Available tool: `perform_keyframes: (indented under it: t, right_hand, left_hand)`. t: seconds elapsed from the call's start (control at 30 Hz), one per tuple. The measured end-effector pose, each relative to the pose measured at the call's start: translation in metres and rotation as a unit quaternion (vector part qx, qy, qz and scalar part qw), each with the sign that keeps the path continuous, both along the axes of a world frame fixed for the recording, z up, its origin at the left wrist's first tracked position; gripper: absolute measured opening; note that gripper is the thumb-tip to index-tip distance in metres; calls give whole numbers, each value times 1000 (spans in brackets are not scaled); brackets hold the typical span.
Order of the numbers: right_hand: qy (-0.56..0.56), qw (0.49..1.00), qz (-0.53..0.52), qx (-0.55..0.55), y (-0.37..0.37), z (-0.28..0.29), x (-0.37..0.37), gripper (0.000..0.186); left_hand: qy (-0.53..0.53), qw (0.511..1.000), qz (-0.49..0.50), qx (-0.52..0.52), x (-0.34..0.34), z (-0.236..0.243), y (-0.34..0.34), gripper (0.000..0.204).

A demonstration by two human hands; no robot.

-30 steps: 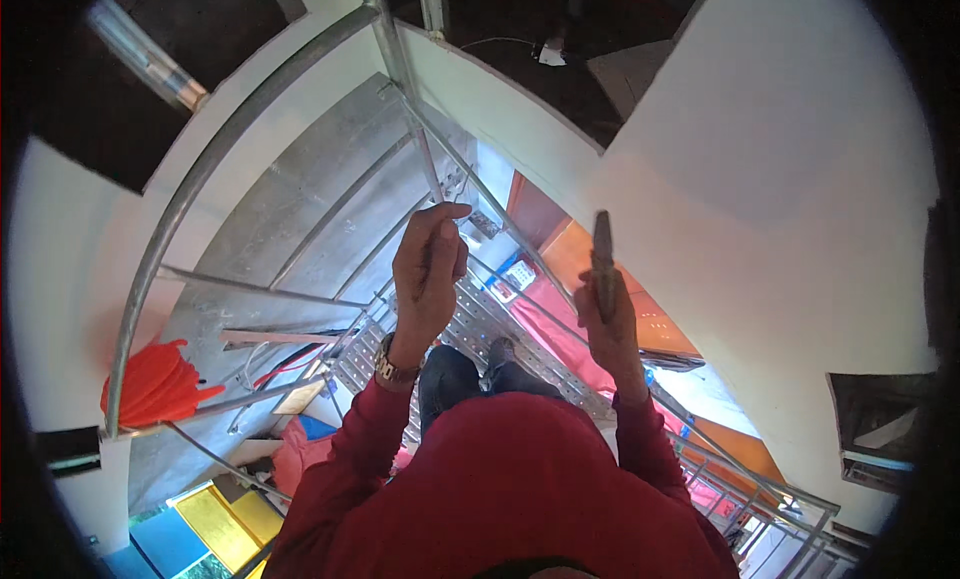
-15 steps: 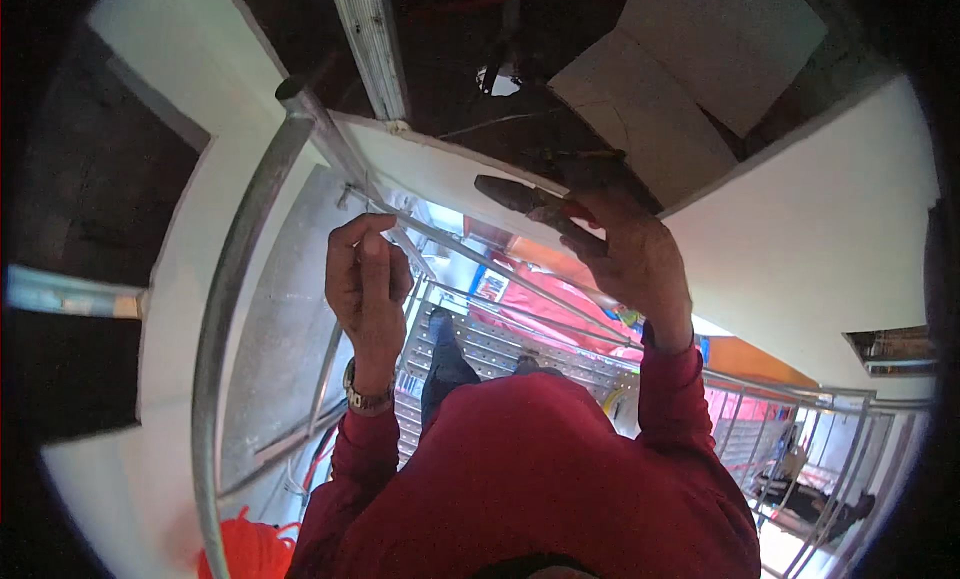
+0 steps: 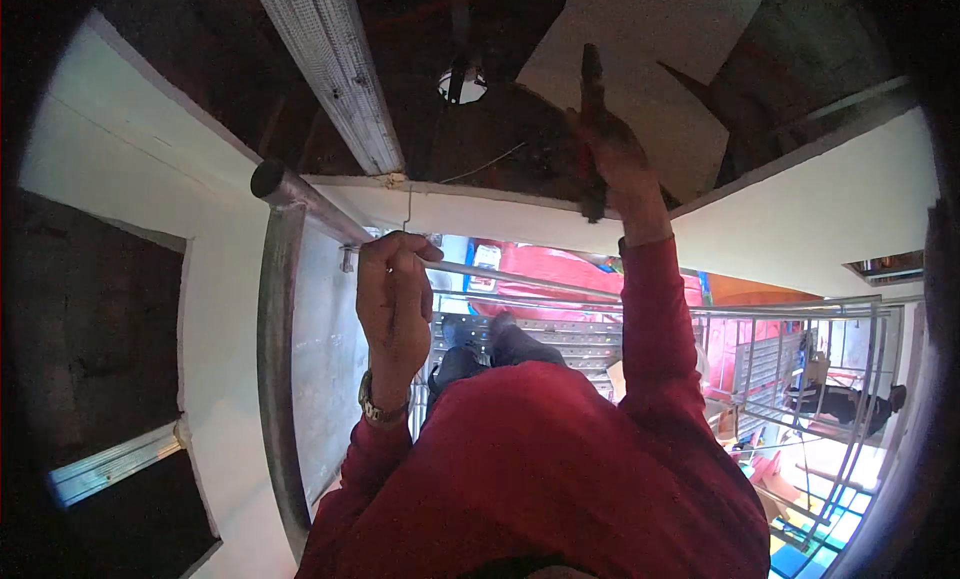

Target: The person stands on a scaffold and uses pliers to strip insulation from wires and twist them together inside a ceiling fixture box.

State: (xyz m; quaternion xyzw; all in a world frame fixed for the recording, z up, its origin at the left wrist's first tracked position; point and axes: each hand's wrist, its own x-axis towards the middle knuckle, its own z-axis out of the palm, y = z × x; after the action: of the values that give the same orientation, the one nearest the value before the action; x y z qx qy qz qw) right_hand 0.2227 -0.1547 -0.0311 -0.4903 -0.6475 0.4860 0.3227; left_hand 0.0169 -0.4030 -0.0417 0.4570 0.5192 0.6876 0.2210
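Note:
My left hand (image 3: 393, 291) is closed around a thin horizontal metal rail (image 3: 530, 279) of the scaffold, and a metal watch (image 3: 380, 409) sits on that wrist. My right hand (image 3: 622, 167) is raised high toward the dark ceiling. It grips a long dark tool (image 3: 591, 84) that points upward beside a white board panel (image 3: 650, 49); what kind of tool it is I cannot tell. Both arms wear red sleeves. Far below, my feet (image 3: 480, 334) stand on a perforated metal platform (image 3: 570, 337).
A grey metal ceiling channel (image 3: 330, 69) runs overhead next to a round fixture opening (image 3: 462, 83). A thick scaffold pipe (image 3: 272, 339) bends down on the left. White wall (image 3: 830, 229) surrounds the opening, with railings (image 3: 800, 359) and coloured sheets below right.
The view has tilted up toward the ceiling. My right hand has lifted the dark tool higher, up to the white panel. My left hand has stayed closed around the thin rail.

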Motion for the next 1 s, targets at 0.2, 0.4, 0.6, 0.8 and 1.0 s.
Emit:
perform_keyframes:
  t: [0.2,0.4,0.6,0.8,1.0]
  right_hand:
    - [363,919,101,-115,16,10,-43,23]
    - [299,928,213,-65,13,35,-99,32]
    - [-163,942,257,143,29,21,-98,50]
    - [-395,823,240,330,76,-16,-63,69]
    - [-182,961,180,107,51,34,-62,79]
  left_hand:
    - [6,1000,0,-29,-10,-10,-14,25]
    - [-31,998,1,-57,-4,-21,-38,20]
    - [-50,996,-1,-72,7,-24,-34,22]
    - [-44,997,-19,-63,6,-19,-10,26]
    - [-39,998,-43,-21,5,-7,9,26]
